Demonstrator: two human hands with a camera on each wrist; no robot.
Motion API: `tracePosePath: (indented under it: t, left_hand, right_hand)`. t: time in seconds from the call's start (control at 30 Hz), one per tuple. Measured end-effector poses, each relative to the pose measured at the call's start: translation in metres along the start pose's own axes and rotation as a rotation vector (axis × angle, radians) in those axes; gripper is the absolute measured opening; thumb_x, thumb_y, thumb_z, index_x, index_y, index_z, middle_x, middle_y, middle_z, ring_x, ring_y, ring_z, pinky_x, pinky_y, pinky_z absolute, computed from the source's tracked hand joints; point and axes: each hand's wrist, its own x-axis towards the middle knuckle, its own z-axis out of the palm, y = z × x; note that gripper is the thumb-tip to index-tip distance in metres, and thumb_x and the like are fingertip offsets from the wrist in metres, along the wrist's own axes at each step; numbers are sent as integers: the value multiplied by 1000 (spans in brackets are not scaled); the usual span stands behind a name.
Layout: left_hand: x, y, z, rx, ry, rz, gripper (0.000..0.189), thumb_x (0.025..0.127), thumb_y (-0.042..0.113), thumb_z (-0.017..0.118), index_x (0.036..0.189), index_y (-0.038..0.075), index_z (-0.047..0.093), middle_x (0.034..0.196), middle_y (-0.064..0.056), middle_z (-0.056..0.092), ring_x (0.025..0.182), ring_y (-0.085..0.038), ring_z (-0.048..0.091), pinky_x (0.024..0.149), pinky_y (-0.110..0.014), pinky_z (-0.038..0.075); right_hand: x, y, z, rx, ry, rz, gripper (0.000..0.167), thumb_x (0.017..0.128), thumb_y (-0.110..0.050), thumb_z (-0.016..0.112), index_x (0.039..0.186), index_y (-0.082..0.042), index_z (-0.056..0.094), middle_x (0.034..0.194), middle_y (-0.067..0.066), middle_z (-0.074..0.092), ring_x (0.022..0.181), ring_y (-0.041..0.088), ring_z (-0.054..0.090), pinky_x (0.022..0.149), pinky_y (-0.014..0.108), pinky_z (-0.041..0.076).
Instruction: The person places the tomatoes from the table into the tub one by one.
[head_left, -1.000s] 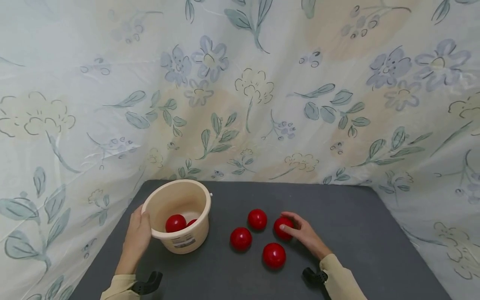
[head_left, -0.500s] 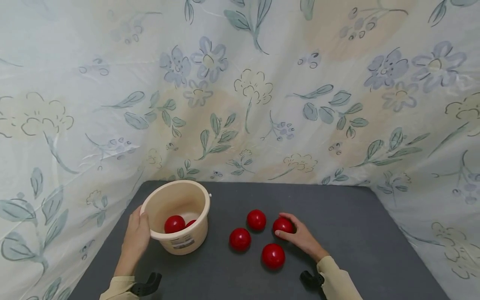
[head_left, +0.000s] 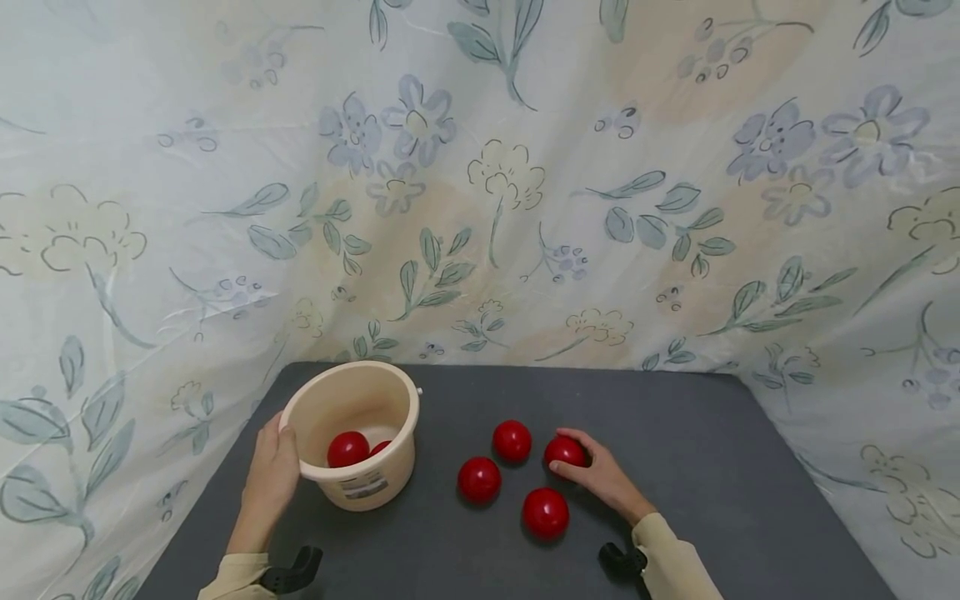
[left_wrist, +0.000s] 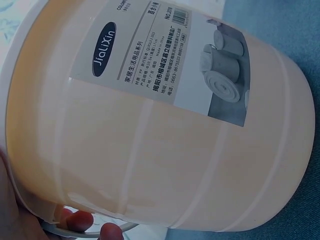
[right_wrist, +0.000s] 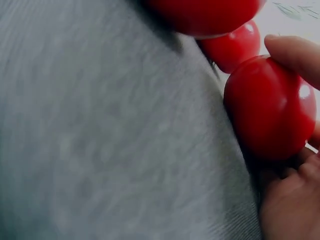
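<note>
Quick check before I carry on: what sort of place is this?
Probably a small staged work area, though the wider room is out of view. Floral sheeting screens the back and sides of a dark tabletop, and black devices sit at both wrists.

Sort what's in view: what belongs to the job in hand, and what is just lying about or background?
Job:
left hand, gripping bucket
right hand, gripping red ball
red balls inside
probably three loose balls

Background:
floral sheet
dark tabletop
black wrist devices
</note>
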Motion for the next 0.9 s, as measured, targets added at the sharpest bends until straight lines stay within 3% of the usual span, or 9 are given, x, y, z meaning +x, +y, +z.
tracePosePath:
  t: [0.23, 0.33, 0.47, 0.53, 0.73, 0.9]
  left_hand:
    - [-2, 0, 0, -3, -11, -7, 60, 109, 30, 15, 158, -3, 21, 156, -32, 28, 148, -50, 26, 116, -74, 18]
    - [-3, 0, 0, -2, -10, 0, 59, 109, 30, 15, 158, -4, 22, 155, -32, 29, 148, -50, 26, 116, -73, 19]
    - [-5, 0, 0, -5, -9, 2, 59, 110, 30, 16, 157, -5, 22, 154, -32, 29, 147, -50, 27, 116, -73, 19]
    - [-6, -1, 0, -7, -10, 1, 59, 110, 30, 16, 158, -4, 21, 154, -32, 29, 147, -50, 27, 116, -72, 19]
    - [-4, -1, 0, 3, -11, -11, 60, 110, 32, 15, 159, -2, 21, 156, -31, 28, 148, -49, 26, 116, -73, 19]
    - [-2, 2, -2, 3, -9, -9, 60, 109, 32, 15, 159, -1, 19, 158, -30, 27, 150, -48, 24, 116, -74, 17]
  right_hand:
    - [2, 2, -7, 70, -5, 65, 58, 91, -39, 74, 142, -20, 57, 134, 10, 62, 116, 23, 55, 79, 32, 48]
    - [3, -1, -11, 72, -7, 71, 59, 91, -43, 72, 143, -20, 57, 136, 8, 61, 122, 24, 52, 86, 34, 50]
    - [4, -10, -14, 87, -22, 32, 62, 93, -44, 70, 146, -17, 53, 141, 7, 58, 132, 27, 48, 107, 47, 46]
    - [5, -16, -15, 112, -31, 12, 63, 94, -42, 70, 148, -16, 51, 143, 8, 57, 134, 28, 46, 111, 52, 43]
    - [9, -38, -19, 149, -54, -41, 59, 96, -36, 68, 148, -17, 50, 146, 9, 54, 132, 27, 49, 108, 43, 46]
    - [15, -64, -26, 135, -66, -87, 58, 97, -37, 67, 149, -19, 48, 145, 12, 54, 128, 27, 52, 107, 43, 46]
